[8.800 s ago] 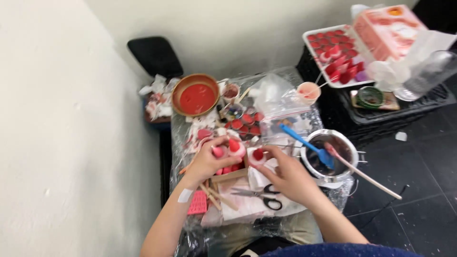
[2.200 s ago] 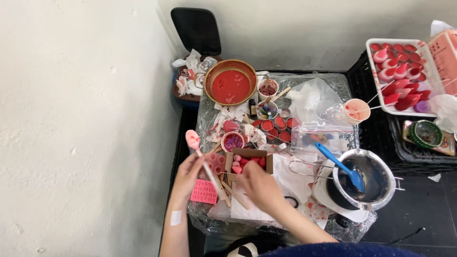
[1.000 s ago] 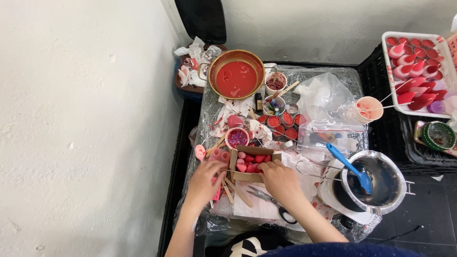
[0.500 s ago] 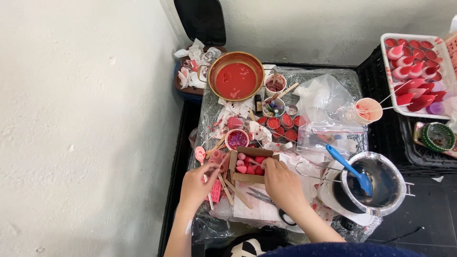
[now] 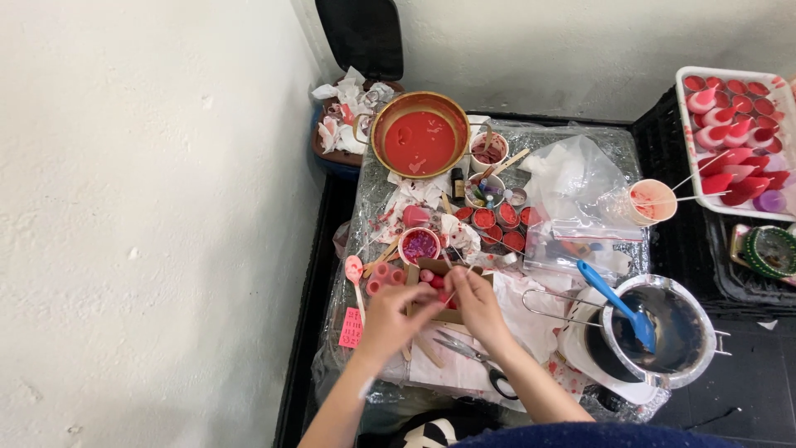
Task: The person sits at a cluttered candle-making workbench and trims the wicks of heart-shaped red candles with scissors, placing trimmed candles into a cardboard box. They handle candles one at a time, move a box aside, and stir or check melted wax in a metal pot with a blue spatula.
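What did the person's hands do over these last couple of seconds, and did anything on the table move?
The left hand, which was holding up a pink spoon, has let it go; the pink spoon now lies left of the small cardboard box. Both hands have come together over that box, the right hand meeting the left. The red-filled copper bowl, the metal pot with its blue spatula and the scissors stayed put.

Both bare forearms reach forward from the lower edge, converging so the left hand (image 5: 390, 315) and right hand (image 5: 475, 300) sit close together, palms down, fingers curled, fingertips nearly meeting between them.
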